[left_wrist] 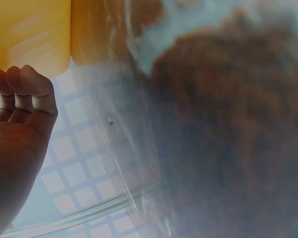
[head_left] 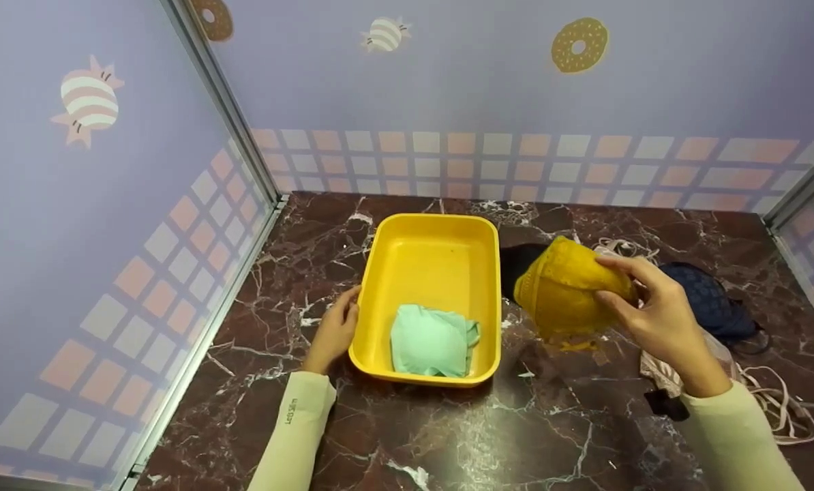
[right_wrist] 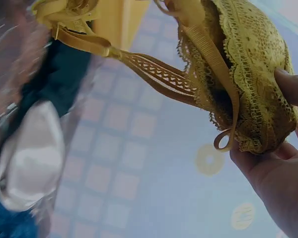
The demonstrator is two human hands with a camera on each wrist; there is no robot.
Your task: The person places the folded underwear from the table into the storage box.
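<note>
My right hand [head_left: 659,314] holds up a mustard-yellow lace bra [head_left: 570,286], pinching one cup between thumb and fingers. In the right wrist view its scalloped lace cup [right_wrist: 253,74] and a dangling strap [right_wrist: 159,74] show, close to the camera. My left hand [head_left: 335,331] rests against the outer left side of a yellow plastic tub [head_left: 448,225], its bent fingertips [left_wrist: 36,82] at the wall in the left wrist view. Inside the tub, at its near end, lies a folded mint-green bra [head_left: 431,341].
Right of the tub, a dark garment [head_left: 516,262] lies partly behind the yellow bra. Farther right are a navy bra [head_left: 707,300] and pale straps [head_left: 782,409] on the marble-patterned table [head_left: 516,443]. Patterned panels [head_left: 448,82] enclose the table at the back and sides.
</note>
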